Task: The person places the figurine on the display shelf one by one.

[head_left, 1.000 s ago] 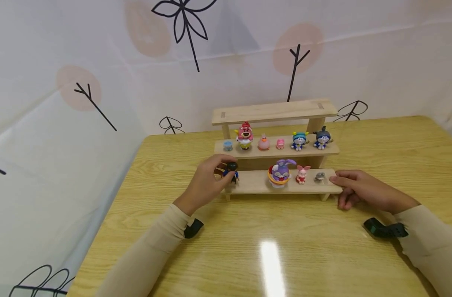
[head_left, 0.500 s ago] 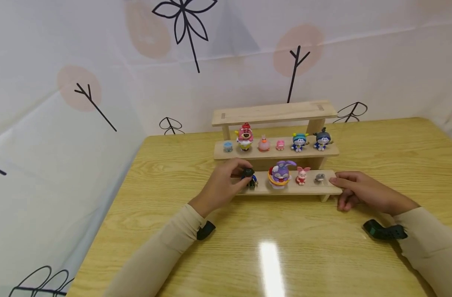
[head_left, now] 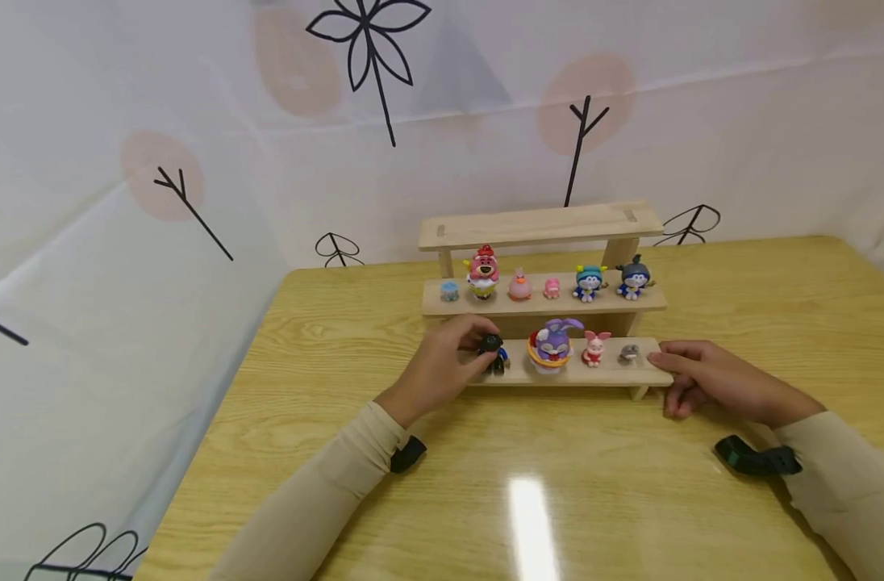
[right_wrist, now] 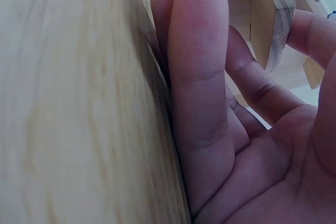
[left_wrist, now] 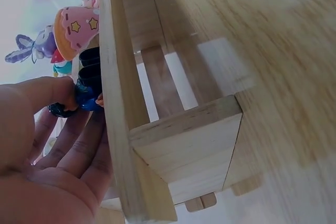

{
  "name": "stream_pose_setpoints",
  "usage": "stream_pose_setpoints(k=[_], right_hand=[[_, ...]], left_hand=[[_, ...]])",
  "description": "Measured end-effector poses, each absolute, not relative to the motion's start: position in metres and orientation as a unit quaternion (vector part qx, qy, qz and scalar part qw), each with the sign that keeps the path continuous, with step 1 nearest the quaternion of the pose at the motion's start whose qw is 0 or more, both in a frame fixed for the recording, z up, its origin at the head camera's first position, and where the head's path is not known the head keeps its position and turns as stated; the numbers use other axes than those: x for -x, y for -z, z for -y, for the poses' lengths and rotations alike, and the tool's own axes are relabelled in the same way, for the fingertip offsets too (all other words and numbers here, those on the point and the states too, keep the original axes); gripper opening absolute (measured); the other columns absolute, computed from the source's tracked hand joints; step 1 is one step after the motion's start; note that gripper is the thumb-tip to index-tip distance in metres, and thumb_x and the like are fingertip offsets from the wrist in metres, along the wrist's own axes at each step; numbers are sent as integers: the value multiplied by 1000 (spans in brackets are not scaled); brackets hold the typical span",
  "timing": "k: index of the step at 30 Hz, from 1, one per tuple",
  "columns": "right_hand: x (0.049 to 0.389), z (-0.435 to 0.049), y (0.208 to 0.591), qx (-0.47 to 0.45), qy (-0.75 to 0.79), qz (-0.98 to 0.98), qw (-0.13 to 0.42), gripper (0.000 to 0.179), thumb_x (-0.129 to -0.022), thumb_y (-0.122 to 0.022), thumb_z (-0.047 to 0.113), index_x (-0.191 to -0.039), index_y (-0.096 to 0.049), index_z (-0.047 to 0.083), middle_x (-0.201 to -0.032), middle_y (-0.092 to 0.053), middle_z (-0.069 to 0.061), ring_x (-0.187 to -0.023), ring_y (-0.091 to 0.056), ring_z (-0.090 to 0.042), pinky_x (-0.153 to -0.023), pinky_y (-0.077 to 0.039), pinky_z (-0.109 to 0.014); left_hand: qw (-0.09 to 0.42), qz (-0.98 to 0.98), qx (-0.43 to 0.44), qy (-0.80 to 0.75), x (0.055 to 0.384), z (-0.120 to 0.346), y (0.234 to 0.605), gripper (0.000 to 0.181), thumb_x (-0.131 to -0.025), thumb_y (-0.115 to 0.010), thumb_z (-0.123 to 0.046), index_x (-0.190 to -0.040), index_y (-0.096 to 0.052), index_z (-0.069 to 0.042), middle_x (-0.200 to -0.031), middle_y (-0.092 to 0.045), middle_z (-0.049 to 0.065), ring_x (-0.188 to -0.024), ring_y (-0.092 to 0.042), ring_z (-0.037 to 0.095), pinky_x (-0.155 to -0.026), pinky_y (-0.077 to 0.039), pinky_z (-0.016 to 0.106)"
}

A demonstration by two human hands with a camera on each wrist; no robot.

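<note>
On the left part of the lowest step of a wooden tiered shelf, my left hand pinches a toy figure with black hair and blue clothes. In the left wrist view its dark legs stand on the board, beside a pink cup-shaped base. That base belongs to the purple rabbit figure to the right. My right hand grips the right end of the lowest board, thumb on top and fingers below. Closest to that thumb are a small grey figure and a pink piglet figure.
Along the middle step stand several figures, among them a pink bear, a pink bird and a figure in a dark hat. The shelf rests on a wood-grain table, with a patterned white cloth behind.
My left hand has moved the black-haired figure rightward along the lowest step, from its left end toward the purple rabbit. My right hand has kept its grip on the board.
</note>
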State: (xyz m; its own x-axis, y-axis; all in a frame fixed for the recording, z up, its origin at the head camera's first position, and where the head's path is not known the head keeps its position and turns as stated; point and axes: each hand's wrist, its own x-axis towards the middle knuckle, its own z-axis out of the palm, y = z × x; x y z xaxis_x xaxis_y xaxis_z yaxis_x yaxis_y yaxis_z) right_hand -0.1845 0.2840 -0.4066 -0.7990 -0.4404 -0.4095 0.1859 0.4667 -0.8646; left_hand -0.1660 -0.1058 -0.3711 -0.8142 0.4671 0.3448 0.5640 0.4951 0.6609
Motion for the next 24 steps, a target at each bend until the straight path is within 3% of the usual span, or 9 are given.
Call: stream_pose_setpoints(k=[16,24], right_hand=[[181,-288,405,81,510,-801,303,84,-109,-36,40,-152,10,-15,-83,-72,-14,-70,-71,-19,-68,-60,-37],[181,-288,405,95,504,-802,307,81,-110,-34,39,-152,9,-15,-85,-72,-17,-72,-71,-21,-69,-60,-37]], left_hand=[[59,863,302,401,166,100,374,29,-95,-68,-10,-122,-60,-4,-114,-68,8,-100,-69,16,-86,-55,19],[56,870,296,390,161,108,369,36,-97,-67,-17,-131,-58,-7,-125,-65,6,-113,-65,16,-95,-53,25]])
